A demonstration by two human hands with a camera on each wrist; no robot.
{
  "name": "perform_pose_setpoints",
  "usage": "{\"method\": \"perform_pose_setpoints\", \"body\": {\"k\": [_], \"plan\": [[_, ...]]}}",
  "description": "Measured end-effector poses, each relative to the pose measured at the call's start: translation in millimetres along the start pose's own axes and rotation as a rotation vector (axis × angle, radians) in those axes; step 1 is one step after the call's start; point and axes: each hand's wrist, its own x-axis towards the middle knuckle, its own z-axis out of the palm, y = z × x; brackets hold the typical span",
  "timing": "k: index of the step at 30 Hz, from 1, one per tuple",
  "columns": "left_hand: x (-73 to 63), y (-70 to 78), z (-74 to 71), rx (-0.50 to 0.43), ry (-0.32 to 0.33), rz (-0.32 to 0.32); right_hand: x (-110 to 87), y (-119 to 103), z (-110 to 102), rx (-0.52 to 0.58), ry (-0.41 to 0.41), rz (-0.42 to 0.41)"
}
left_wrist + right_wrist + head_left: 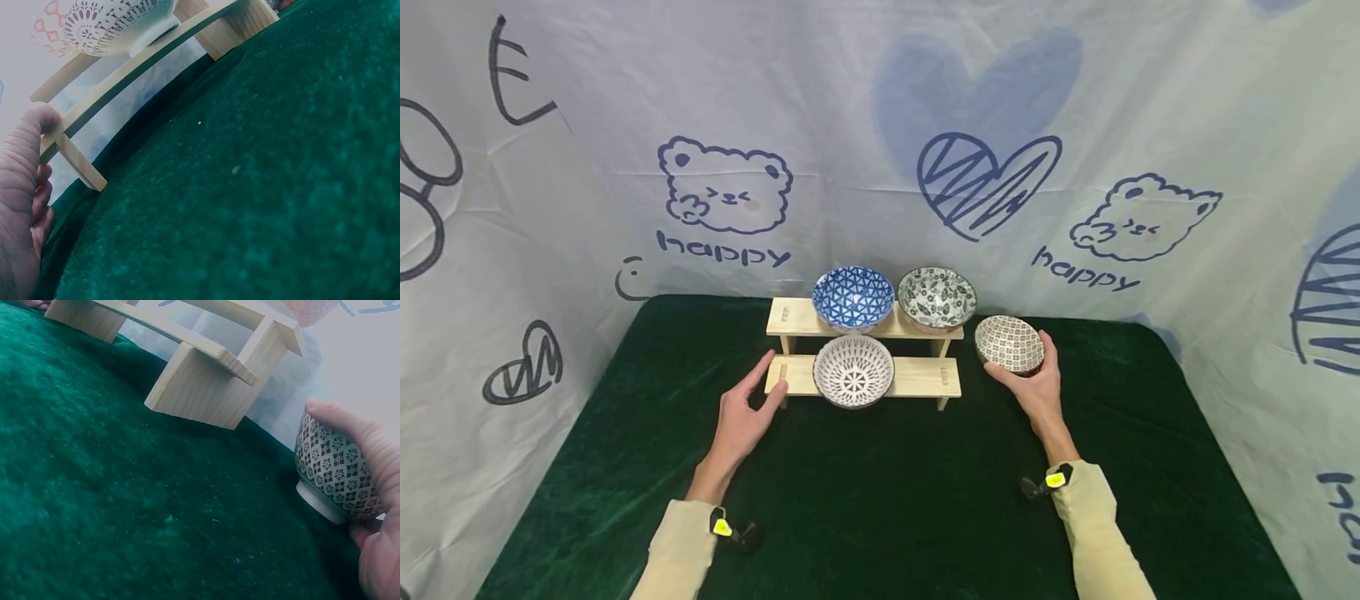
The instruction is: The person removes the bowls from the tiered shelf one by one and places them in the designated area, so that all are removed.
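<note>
My right hand (1036,385) grips a small bowl with a brown-and-white grid pattern (1009,343), just right of a two-step wooden stand (917,377). In the right wrist view the thumb lies along the side of this patterned bowl (334,465), whose pale foot shows below. My left hand (743,419) holds the left end of the stand's lower step; in the left wrist view the thumb bends over the board (94,106). On the upper step sit a blue-and-white bowl (853,297) and a bowl with dark floral print (937,297). A white bowl with dark radiating marks (853,372) sits on the lower step.
Dark green cloth (880,500) covers the table. A pale curtain (850,100) with blue drawings hangs close behind the stand and along both sides. Each wrist wears a small camera on a band.
</note>
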Motion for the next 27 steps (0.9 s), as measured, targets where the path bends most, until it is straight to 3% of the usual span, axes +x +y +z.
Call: {"method": "perform_pose_setpoints", "body": {"k": [21,27], "plan": [[0.6,-0.7,-0.6,0.002,0.008,0.015,-1.4,-4.5,-2.3,0.004,-0.04,0.04],[0.4,-1.5,-0.4,0.006,0.002,0.002,-4.8,-4.3,-7.2,0.113,-0.074,0.046]]}}
